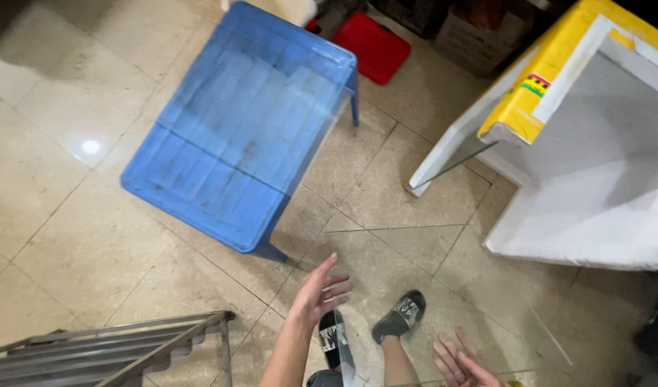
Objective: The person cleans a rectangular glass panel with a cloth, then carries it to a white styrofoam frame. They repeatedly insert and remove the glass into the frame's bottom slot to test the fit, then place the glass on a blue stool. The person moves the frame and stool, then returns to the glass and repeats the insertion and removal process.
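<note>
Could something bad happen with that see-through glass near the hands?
Maybe. The glass sheet is nearly invisible, so its edge could cut the bare left hand or right hand. If it slips, it might land on the feet in open sandals or break on the hard tile floor. The blue plastic table stands close enough to bump.

A clear glass pane (415, 287) spans the space between the two hands, nearly invisible but for its thin greenish edges. Its far edge runs level across the floor tiles ahead of the left hand (319, 294); another edge slants down toward the right hand (463, 362). The left palm lies open against its near-left part, the right hand's fingers spread at its lower edge.
</note>
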